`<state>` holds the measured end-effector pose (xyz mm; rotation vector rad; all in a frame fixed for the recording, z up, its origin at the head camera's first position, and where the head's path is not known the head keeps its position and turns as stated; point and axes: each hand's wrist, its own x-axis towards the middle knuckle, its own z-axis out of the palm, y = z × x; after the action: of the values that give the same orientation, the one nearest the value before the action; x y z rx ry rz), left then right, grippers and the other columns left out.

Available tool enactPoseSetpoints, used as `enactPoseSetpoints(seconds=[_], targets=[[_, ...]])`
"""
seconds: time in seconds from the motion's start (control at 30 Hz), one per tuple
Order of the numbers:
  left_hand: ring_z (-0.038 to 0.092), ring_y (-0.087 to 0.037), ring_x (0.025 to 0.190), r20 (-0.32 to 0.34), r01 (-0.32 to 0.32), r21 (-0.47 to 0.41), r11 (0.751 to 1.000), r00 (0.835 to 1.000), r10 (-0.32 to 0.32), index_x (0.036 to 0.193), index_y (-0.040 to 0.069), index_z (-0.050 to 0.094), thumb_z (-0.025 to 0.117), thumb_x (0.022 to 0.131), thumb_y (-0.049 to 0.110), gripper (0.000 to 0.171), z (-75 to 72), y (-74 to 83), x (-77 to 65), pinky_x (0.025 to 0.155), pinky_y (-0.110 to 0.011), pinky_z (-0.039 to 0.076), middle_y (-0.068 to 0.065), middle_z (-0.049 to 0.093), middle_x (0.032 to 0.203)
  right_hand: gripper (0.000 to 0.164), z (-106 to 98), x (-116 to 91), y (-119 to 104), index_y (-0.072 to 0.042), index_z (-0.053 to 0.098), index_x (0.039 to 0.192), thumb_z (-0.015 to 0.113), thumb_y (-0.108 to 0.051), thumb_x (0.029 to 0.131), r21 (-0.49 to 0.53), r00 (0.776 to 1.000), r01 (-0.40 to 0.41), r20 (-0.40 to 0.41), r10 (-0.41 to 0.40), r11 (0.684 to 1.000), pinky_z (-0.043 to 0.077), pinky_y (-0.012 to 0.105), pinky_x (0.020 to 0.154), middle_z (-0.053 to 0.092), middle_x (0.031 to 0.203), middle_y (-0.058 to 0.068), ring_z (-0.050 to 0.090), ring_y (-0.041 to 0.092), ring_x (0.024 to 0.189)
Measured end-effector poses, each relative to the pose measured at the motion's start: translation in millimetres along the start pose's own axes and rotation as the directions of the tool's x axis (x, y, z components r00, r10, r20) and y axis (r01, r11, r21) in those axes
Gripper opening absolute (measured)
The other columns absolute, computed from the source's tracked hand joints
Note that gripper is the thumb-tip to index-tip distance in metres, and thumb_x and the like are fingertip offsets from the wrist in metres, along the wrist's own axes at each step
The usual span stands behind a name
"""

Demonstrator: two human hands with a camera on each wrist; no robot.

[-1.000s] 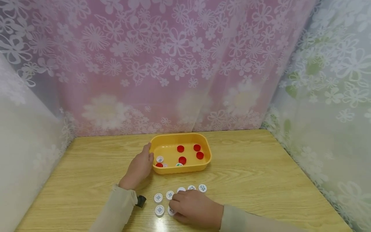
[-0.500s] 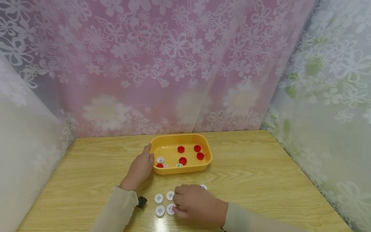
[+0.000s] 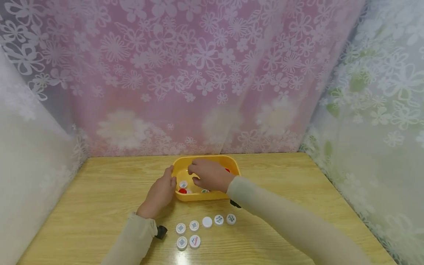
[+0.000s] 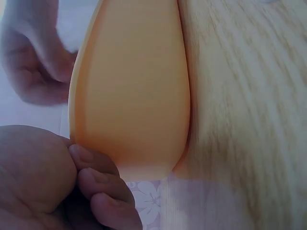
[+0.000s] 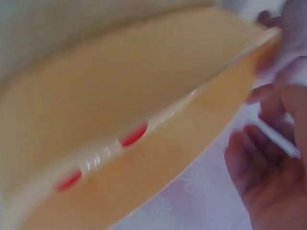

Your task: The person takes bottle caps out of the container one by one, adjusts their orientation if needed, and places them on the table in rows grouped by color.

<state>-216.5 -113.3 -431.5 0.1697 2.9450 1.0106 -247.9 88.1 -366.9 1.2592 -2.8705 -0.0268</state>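
A yellow plastic tub [image 3: 205, 197] stands at the back of the table. My left hand [image 3: 160, 191] grips its left rim, thumb and curled fingers close against the wall in the left wrist view. Over the tub hovers my right hand [image 3: 212, 175], fingers loosely bent and apart from the thumb, holding nothing visible. Inside lie a red bottle cap [image 3: 182, 191] and a white bottle cap [image 3: 183, 184]; another red cap [image 3: 227, 170] peeks out behind the right hand, which hides part of the tub floor. Red caps [image 5: 134, 134] also show in the blurred right wrist view.
In front of the tub, white caps lie in two rows: the back row includes a plain cap [image 3: 207, 222] and a printed cap [image 3: 230, 219], the front row a cap with a blue and red mark [image 3: 194, 241]. Floral curtains [image 3: 205, 92] enclose the wooden table [image 3: 291, 191].
My right hand has let go of the marked white cap in the front row and risen away to above the tub. The left hand stays at the tub's rim.
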Motion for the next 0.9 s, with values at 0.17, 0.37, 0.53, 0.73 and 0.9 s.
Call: enactPoseSetpoints(seconds=[0.17, 0.37, 0.53, 0.73, 0.9], targets=[[0.057, -0.018, 0.068, -0.005, -0.010, -0.005, 1.000, 1.000, 0.010, 0.158, -0.002, 0.029, 0.047, 0.111, 0.021, 0.055, 0.6, -5.4, 0.6, 0.070, -0.038, 0.054, -0.008, 0.066, 0.083, 0.047, 15, 40, -1, -0.026, 0.059, 0.147, 0.070, -0.026, 0.101, -0.233, 0.952, 0.196, 0.278, -0.128, 0.952, 0.057, 0.024, 0.086, 0.065, 0.126, -0.002, 0.067, 0.012, 0.091], [0.049, -0.017, 0.053, -0.027, -0.061, -0.025, 0.998, 0.998, 0.061, 0.157, -0.003, 0.031, 0.048, 0.110, 0.017, 0.053, 2.7, -6.6, 1.9, 0.054, -0.032, 0.043, -0.005, 0.057, 0.066, 0.048, 21, 60, -6, -0.030, 0.055, 0.149, 0.067, -0.029, 0.103, -0.273, 0.899, 0.269, 0.416, -0.139, 0.924, 0.057, 0.028, 0.087, 0.069, 0.122, -0.002, 0.067, 0.013, 0.084], [0.046, -0.018, 0.053, -0.044, -0.072, -0.024, 0.997, 0.997, 0.071, 0.156, -0.002, 0.034, 0.048, 0.110, 0.016, 0.051, 3.7, -5.3, 3.2, 0.053, -0.032, 0.039, -0.005, 0.053, 0.063, 0.015, 26, 66, -7, -0.021, 0.072, 0.114, 0.071, -0.026, 0.100, -0.207, 0.896, 0.283, 0.406, -0.181, 0.936, 0.053, 0.023, 0.076, 0.064, 0.104, -0.005, 0.057, 0.011, 0.077], [0.059, -0.019, 0.066, -0.055, -0.041, -0.026, 0.999, 0.998, 0.039, 0.156, 0.000, 0.035, 0.048, 0.110, 0.019, 0.051, 2.0, -3.3, 3.7, 0.066, -0.039, 0.052, -0.011, 0.069, 0.083, 0.011, 36, 77, -1, -0.017, 0.074, 0.105, 0.065, -0.024, 0.104, -0.152, 0.895, 0.232, 0.421, -0.149, 0.961, 0.054, 0.024, 0.079, 0.066, 0.094, -0.005, 0.057, 0.011, 0.075], [0.059, -0.018, 0.065, -0.068, -0.040, -0.003, 0.999, 0.997, 0.040, 0.155, -0.001, 0.035, 0.049, 0.110, 0.019, 0.051, 1.8, -4.6, 4.0, 0.068, -0.040, 0.055, -0.012, 0.069, 0.086, 0.010, 39, 87, 3, -0.019, 0.077, 0.101, 0.069, -0.025, 0.101, -0.155, 0.899, 0.154, 0.432, -0.073, 0.976, 0.052, 0.024, 0.074, 0.067, 0.083, -0.006, 0.055, 0.013, 0.069]])
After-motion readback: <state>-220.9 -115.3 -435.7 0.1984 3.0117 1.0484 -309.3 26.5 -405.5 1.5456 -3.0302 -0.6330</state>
